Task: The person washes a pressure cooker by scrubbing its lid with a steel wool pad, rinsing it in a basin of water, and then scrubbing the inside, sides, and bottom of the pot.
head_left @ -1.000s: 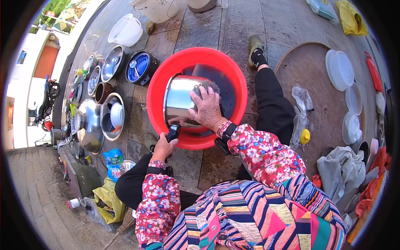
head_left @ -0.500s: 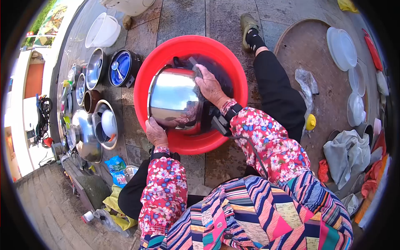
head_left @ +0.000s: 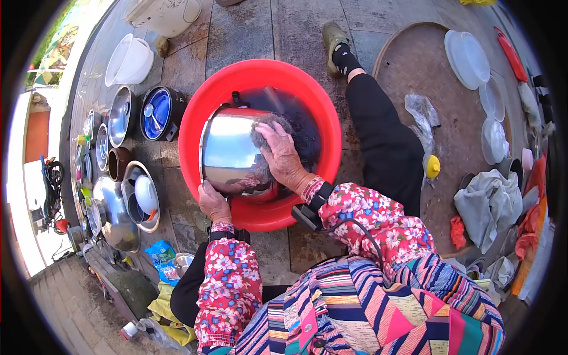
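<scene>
A shiny stainless steel pot point(head_left: 231, 148) lies on its side in a red plastic basin point(head_left: 188, 133) with dark water in it. My left hand point(head_left: 213, 202) is closed on the pot's rim at the lower left. Under the fingers of my right hand point(head_left: 283, 155) is a grey steel wool scourer point(head_left: 260, 131), pressed against the pot's outer wall near its base. A black handle of the pot shows at its upper side. The pot's inside is turned away from view.
Left of the basin stand a blue-lined pot point(head_left: 157, 112), several metal bowls and lids, and a white tub point(head_left: 131, 62). On the right, a round brown board point(head_left: 390, 77) bears clear plastic bowls point(head_left: 467, 59), a yellow-capped bag and a grey cloth point(head_left: 488, 204).
My right hand has moved the scourer over the pot's wall, with the fingers now flatter on it. My left hand keeps its hold on the rim. The whole view has shifted slightly.
</scene>
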A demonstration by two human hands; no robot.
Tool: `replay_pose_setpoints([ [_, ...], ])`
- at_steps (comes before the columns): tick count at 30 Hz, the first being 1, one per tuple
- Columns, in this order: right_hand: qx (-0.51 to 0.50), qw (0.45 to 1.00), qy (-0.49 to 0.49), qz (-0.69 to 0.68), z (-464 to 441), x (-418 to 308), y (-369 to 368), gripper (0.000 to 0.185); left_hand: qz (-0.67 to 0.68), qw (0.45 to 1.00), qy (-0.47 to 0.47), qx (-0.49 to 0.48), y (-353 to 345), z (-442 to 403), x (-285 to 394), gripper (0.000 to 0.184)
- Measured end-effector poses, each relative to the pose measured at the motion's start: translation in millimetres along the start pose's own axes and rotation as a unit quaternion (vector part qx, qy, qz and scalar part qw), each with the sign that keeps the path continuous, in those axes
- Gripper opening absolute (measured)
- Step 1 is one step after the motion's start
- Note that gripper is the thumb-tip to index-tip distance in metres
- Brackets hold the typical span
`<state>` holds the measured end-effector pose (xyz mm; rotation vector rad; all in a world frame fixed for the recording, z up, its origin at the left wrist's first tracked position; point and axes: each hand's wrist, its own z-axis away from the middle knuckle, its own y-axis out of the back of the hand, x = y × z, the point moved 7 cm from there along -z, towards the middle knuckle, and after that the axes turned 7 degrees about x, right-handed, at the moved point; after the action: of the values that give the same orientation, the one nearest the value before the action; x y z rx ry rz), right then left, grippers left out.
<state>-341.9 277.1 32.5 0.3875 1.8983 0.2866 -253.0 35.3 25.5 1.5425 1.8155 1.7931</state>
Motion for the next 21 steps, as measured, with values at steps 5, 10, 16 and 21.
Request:
replay_pose_setpoints([
  [5,-0.103,0.862,-0.412,-0.276,-32.8,184.7,-54.1,0.038,-0.004,1.0,-0.008,0.005,3.0,-1.3,4.3,0.045],
  [10,-0.001,0.98,-0.15,-0.132,-20.9,60.1,2.7,0.038,-0.008,1.0,0.001,-0.011,3.5,2.3,-1.8,0.044],
  [16,-0.118,0.973,-0.152,-0.127,-57.7,84.4,-24.2,0.03,-0.03,0.999,0.006,-0.006,0.8,-2.2,-1.3,0.042],
  [21,-0.264,0.919,0.214,0.2,-90.9,131.9,-87.5,0.033,-0.032,0.999,-0.009,-0.002,-2.6,-9.3,-3.4,0.043],
])
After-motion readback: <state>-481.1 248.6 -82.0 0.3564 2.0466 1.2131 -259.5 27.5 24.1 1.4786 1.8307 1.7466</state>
